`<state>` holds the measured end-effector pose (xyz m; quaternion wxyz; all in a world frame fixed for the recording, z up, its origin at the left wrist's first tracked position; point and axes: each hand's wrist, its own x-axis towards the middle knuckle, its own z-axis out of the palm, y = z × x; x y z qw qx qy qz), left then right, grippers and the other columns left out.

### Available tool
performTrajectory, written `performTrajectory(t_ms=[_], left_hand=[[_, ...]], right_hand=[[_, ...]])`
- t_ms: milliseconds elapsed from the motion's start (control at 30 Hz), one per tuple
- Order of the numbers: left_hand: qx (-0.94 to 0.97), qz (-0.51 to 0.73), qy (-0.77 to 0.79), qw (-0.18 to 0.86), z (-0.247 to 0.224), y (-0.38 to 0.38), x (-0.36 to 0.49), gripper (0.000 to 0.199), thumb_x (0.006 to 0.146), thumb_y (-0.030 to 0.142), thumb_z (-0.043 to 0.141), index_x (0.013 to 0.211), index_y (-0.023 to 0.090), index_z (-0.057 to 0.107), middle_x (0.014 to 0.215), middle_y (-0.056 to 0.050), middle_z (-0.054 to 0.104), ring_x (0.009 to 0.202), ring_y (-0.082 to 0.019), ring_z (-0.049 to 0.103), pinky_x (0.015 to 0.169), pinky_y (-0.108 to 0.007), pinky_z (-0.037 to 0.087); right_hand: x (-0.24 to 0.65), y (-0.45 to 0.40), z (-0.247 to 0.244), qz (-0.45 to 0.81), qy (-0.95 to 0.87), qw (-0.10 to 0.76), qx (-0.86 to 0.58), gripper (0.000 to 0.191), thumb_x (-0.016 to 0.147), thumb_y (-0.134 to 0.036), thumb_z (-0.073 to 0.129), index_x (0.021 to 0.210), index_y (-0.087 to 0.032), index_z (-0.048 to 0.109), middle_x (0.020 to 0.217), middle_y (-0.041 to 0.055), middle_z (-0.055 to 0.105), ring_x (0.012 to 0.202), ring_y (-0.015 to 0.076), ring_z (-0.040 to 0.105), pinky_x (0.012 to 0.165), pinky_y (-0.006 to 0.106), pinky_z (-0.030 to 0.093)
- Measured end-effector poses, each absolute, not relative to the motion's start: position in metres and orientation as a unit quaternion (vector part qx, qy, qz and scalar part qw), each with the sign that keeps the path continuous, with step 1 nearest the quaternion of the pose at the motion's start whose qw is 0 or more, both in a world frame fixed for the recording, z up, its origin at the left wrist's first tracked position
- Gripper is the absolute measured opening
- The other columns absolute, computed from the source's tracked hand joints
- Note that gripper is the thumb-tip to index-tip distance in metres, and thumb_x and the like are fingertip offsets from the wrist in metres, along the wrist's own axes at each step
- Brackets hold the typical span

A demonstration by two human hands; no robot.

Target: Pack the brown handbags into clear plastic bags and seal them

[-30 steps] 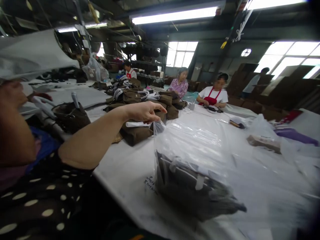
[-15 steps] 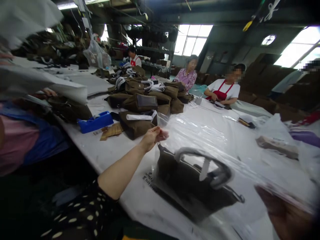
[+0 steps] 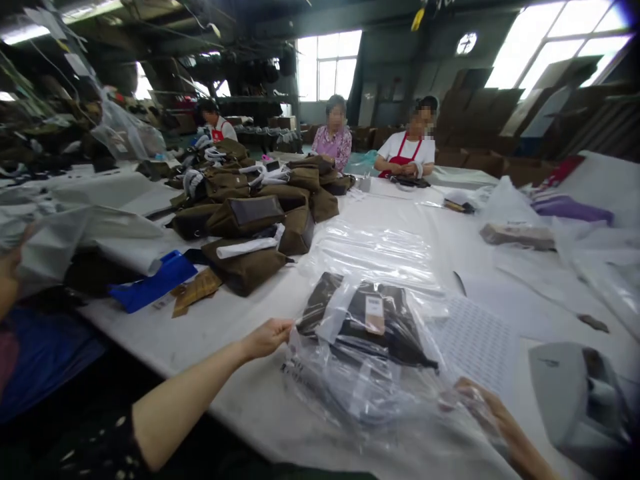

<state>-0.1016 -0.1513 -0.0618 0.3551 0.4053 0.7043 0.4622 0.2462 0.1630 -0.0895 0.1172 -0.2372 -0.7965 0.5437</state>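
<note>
A dark olive handbag lies on the white table, inside a clear plastic bag whose loose end spreads toward me. A label tag and pale wrapped handles show through the film. My left hand pinches the plastic at the handbag's left side, fingers closed. On the right, my right hand has its fingers closed around the bag's edge, partly covered by film. Just beyond the handbag lies a stack of flat clear plastic bags.
Olive handbags are piled at the back left, beside a blue tape dispenser. A printed label sheet and a grey machine are at the right. Co-workers sit across the table; another person's hand shows at far left.
The handbag has gone from upright to lying flat, farther from me. My right hand has moved in to the left with the plastic, and the view has turned right.
</note>
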Motion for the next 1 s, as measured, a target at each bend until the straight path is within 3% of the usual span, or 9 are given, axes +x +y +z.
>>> performTrajectory(t_ms=[100,300,400,467,567,667,767,867,1000], left_hand=[[0.389,0.401,0.730,0.393,-0.101,-0.171,-0.080,0.054,0.075,0.067,0.044,0.059,0.016,0.051,0.055,0.002,0.048,0.056,-0.012,0.043,0.055,-0.022,0.036],[0.364,0.325,0.756,0.437,-0.103,-0.193,-0.056,0.056,0.078,0.069,0.036,0.063,0.017,0.052,0.062,-0.001,0.052,0.061,-0.016,0.047,0.060,-0.027,0.039],[0.314,0.331,0.739,0.495,-0.103,-0.199,-0.054,0.059,0.070,0.076,0.040,0.065,0.020,0.060,0.069,-0.003,0.060,0.071,-0.021,0.054,0.071,-0.033,0.043],[0.221,0.351,0.724,0.552,-0.097,-0.192,-0.066,0.065,0.059,0.083,0.042,0.067,0.023,0.063,0.072,-0.005,0.065,0.077,-0.026,0.059,0.076,-0.039,0.043],[0.141,0.327,0.753,0.554,-0.063,-0.151,-0.090,0.064,0.049,0.083,0.051,0.062,0.022,0.063,0.062,-0.006,0.064,0.064,-0.027,0.060,0.067,-0.042,0.045],[0.333,0.325,0.778,0.422,-0.010,-0.071,-0.082,0.048,0.069,0.068,0.051,0.082,0.023,0.065,0.075,-0.004,0.067,0.071,-0.024,0.059,0.070,-0.036,0.046],[0.553,0.249,0.690,0.395,0.015,0.032,-0.030,0.032,0.082,0.050,0.047,0.088,0.022,0.063,0.079,-0.002,0.065,0.075,-0.019,0.059,0.071,-0.029,0.045],[0.667,0.190,0.622,0.363,-0.010,0.135,0.035,0.023,0.083,0.038,0.049,0.093,0.022,0.063,0.089,-0.002,0.066,0.081,-0.018,0.058,0.077,-0.028,0.043],[0.674,0.094,0.637,0.361,-0.079,0.224,0.098,0.036,0.073,0.036,0.063,0.103,0.017,0.059,0.100,-0.009,0.063,0.095,-0.025,0.056,0.083,-0.032,0.041]], right_hand=[[0.258,0.125,-0.124,0.590,-0.771,0.010,-0.239,0.043,0.081,-0.059,0.046,0.063,-0.020,0.051,0.064,0.0019,0.053,0.063,0.0197,0.052,0.059,0.031,0.043],[0.273,0.107,-0.134,0.634,-0.735,0.002,-0.241,0.044,0.084,-0.057,0.039,0.065,-0.019,0.051,0.068,0.0021,0.053,0.065,0.0189,0.049,0.061,0.030,0.042],[0.282,0.106,-0.133,0.677,-0.697,0.017,-0.237,0.036,0.084,-0.051,0.045,0.069,-0.019,0.054,0.071,0.0024,0.057,0.069,0.0195,0.053,0.066,0.031,0.043],[0.293,0.112,-0.135,0.741,-0.631,0.035,-0.224,0.028,0.079,-0.048,0.054,0.085,-0.020,0.057,0.082,0.0042,0.063,0.081,0.0230,0.058,0.075,0.036,0.044],[0.318,0.132,-0.143,0.798,-0.525,0.172,-0.242,0.040,0.074,-0.048,0.060,0.105,-0.024,0.051,0.099,0.0072,0.065,0.097,0.0269,0.058,0.089,0.046,0.041],[0.338,0.155,-0.153,0.659,-0.554,0.327,-0.390,0.031,0.076,-0.043,0.060,0.099,-0.023,0.054,0.098,0.0078,0.064,0.096,0.0252,0.058,0.091,0.045,0.040],[0.338,0.172,-0.163,0.450,-0.656,0.330,-0.509,0.030,0.076,-0.041,0.059,0.099,-0.021,0.058,0.100,0.0085,0.061,0.092,0.0247,0.056,0.081,0.041,0.045],[0.329,0.180,-0.173,0.315,-0.722,0.334,-0.518,0.031,0.080,-0.039,0.054,0.106,-0.022,0.056,0.105,0.0080,0.058,0.093,0.0255,0.055,0.075,0.040,0.048],[0.326,0.182,-0.186,0.224,-0.761,0.357,-0.493,0.030,0.082,-0.035,0.053,0.110,-0.022,0.054,0.105,0.0091,0.058,0.099,0.0266,0.053,0.087,0.046,0.045]])
